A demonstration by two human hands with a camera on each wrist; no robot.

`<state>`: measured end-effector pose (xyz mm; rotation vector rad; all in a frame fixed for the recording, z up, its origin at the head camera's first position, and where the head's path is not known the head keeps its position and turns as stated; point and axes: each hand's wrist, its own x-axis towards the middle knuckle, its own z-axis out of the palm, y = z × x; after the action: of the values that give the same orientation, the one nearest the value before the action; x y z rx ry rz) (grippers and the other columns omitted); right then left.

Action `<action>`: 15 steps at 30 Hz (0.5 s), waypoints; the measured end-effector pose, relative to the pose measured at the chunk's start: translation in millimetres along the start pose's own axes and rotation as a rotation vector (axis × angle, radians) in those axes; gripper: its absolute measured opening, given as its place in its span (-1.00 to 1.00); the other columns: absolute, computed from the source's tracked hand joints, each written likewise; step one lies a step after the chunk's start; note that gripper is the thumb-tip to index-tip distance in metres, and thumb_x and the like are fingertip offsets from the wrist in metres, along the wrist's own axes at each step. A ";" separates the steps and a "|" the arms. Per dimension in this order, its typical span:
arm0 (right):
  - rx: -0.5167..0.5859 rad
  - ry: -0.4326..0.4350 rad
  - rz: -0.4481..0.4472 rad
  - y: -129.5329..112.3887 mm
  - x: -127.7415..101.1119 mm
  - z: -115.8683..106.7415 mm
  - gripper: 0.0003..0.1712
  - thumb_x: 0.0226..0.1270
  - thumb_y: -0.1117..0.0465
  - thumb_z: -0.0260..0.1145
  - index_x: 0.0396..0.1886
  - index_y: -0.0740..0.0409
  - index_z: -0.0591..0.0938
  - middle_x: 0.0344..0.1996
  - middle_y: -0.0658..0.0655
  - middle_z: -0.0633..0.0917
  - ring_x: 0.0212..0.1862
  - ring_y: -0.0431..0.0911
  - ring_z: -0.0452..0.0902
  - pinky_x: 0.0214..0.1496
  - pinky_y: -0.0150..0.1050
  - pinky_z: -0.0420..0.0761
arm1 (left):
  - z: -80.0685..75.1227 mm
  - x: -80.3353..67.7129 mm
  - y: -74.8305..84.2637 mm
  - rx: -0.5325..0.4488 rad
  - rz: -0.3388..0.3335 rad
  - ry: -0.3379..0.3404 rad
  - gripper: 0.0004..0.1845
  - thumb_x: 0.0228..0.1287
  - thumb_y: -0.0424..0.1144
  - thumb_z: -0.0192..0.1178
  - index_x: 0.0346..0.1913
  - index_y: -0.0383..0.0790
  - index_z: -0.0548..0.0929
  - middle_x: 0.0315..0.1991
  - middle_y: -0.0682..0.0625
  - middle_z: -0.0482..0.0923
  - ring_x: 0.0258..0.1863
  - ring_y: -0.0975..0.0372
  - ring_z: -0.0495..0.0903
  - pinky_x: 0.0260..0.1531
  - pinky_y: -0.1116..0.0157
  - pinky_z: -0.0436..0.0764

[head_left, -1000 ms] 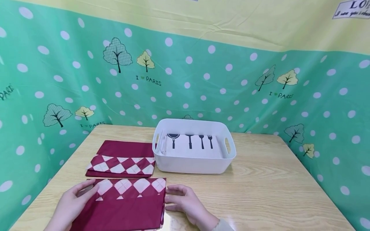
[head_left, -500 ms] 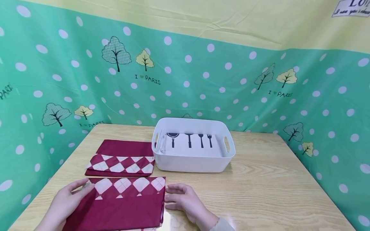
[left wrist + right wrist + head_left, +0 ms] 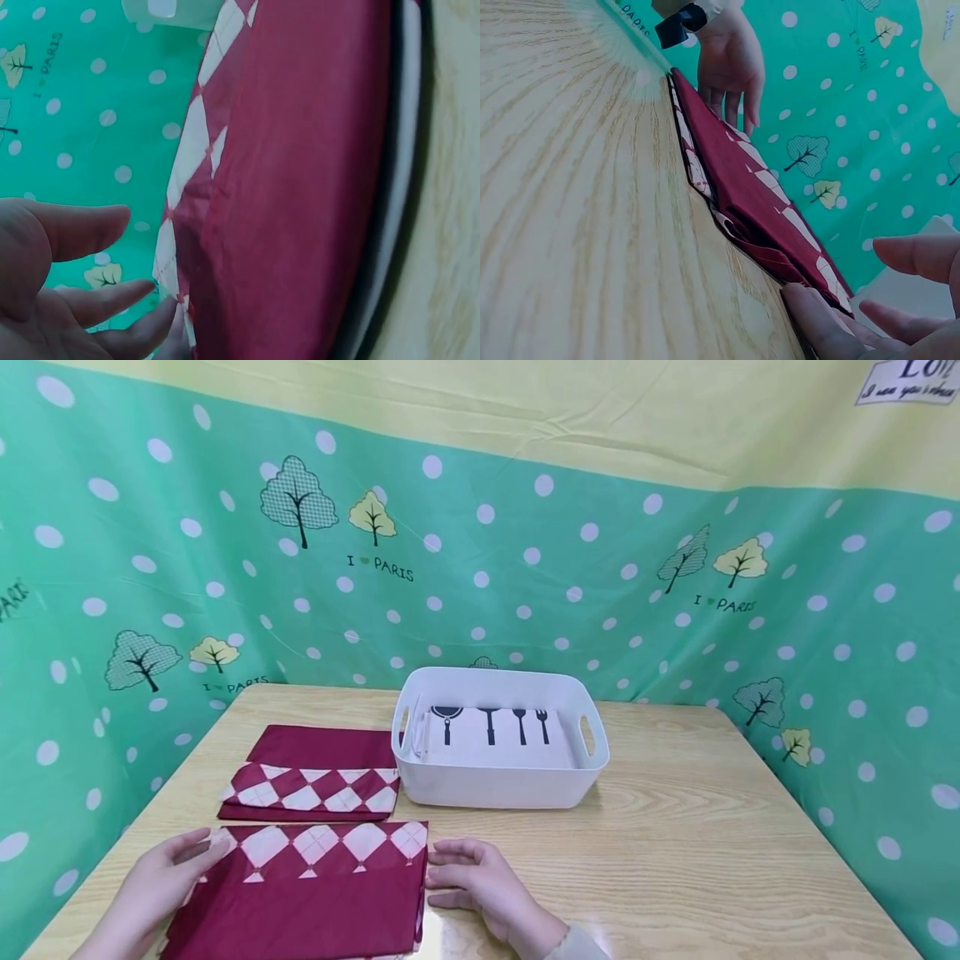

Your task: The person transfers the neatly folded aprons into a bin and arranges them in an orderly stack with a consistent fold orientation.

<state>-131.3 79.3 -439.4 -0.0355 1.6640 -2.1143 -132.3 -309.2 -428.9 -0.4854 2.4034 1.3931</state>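
Note:
A folded maroon cloth (image 3: 307, 910) with a row of white diamonds lies at the front left of the table. Over its upper left corner is my left hand (image 3: 157, 889), thumb apart from the fingers. In the left wrist view, the fingers (image 3: 124, 315) reach the cloth's diamond edge, and nothing is gripped. At the opposite side, my right hand (image 3: 483, 889) has loosely bent fingers by the cloth's right edge. The right wrist view shows a fingertip (image 3: 814, 315) against the layered edge of the fabric. Part of the cloth's left side is hidden by the left hand.
Behind this cloth lies a second folded maroon cloth (image 3: 315, 789) with a diamond band. Touching or nearly touching its right side is a white plastic basket (image 3: 495, 787). Inside the basket is a white cloth (image 3: 498, 747) printed with dark kitchen utensils. A green patterned curtain (image 3: 525, 568) surrounds the table.
My left hand has moved left, from over the cloth toward its outer corner, showing more of the diamonds. My right hand stays at the right edge. The cloth looks about the same.

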 end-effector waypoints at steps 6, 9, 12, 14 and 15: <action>0.002 -0.010 0.013 2.1 0.3 0.5 -0.42 0.24 0.39 0.30 0.24 0.52 0.42 -0.07 0.26 0.71 -0.19 -0.09 0.71 -0.03 -0.10 0.73 | -0.8 1.5 -3.8 0.032 0.010 0.013 -0.03 0.47 0.13 0.01 0.44 -0.68 -0.10 0.37 -0.65 0.01 0.29 -0.39 0.25 0.14 -0.10 0.56; -0.010 -0.010 0.021 2.9 0.4 0.7 -0.42 0.25 0.39 0.31 0.26 0.46 0.43 -0.10 0.25 0.73 -0.17 -0.08 0.72 -0.02 -0.09 0.73 | -1.4 0.3 -4.6 0.067 0.019 0.027 -0.07 0.45 0.07 0.09 0.43 -0.68 -0.03 0.33 -0.64 0.13 0.16 -0.30 0.43 -0.01 0.08 0.67; -0.033 0.004 0.024 3.9 0.6 0.8 -0.43 0.24 0.40 0.33 0.26 0.39 0.47 -0.13 0.20 0.72 -0.19 -0.09 0.72 -0.04 -0.11 0.73 | -1.1 -1.5 -4.0 0.085 0.046 0.013 -0.11 0.43 -0.02 0.15 0.43 -0.68 0.00 0.29 -0.61 0.26 -0.05 0.04 0.63 -0.20 0.29 0.67; -0.053 0.015 0.026 4.7 1.1 0.9 -0.47 0.22 0.40 0.34 0.23 0.35 0.52 -0.16 0.17 0.73 -0.20 -0.11 0.71 -0.05 -0.13 0.74 | 0.3 -2.1 -3.0 0.092 0.075 -0.003 -0.15 0.42 -0.09 0.17 0.42 -0.68 0.03 0.26 -0.58 0.35 -0.10 0.22 0.65 -0.31 0.43 0.62; -0.061 0.018 0.025 5.1 1.3 0.9 -0.48 0.22 0.41 0.34 0.21 0.35 0.54 -0.16 0.16 0.73 -0.20 -0.12 0.70 -0.05 -0.14 0.74 | 1.6 -2.4 -2.4 0.087 0.089 -0.017 -0.15 0.40 -0.12 0.20 0.41 -0.69 0.04 0.24 -0.56 0.38 -0.09 0.23 0.66 -0.30 0.43 0.63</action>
<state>-130.6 77.1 -444.2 -0.0151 1.7304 -2.0510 -128.9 -308.6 -430.5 -0.3477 2.4871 1.3154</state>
